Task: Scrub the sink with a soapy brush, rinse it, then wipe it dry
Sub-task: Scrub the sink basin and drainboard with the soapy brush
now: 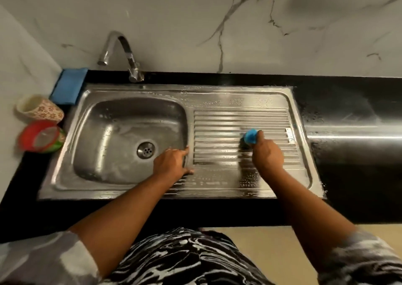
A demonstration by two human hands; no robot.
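1. The brush (250, 135), a small blue one, sits bristles-down on the ribbed drainboard (239, 119), on the right side of the sink (152, 89), about halfway along the grooves.
2. The right hand (268, 154) has its fingers curled tight round the brush from the near side, pressing it onto the metal. A blurred, wet streak runs across the ribs just beneath it.
3. The left hand (174, 162) lies flat on the ridge between the basin and the drainboard. Its fingers are straight and spread apart, holding nothing, with the thumb out toward the near rim.
4. Suds and beads of water dot the flat rim along the back and front of the drainboard. The basin looks wet, with the drain (146, 150) toward its near right corner.
5. The curved tap (121, 51) rises behind the basin, its spout turned to the left.
6. A folded blue cloth (68, 85) lies on the black counter (348, 110) at the sink's far left corner.
7. Nearer than the cloth, left of the basin, stand a flower-patterned cup (39, 109) and a red-rimmed tub (41, 138), the two close together.
8. A white veined wall (195, 23) backs the counter.
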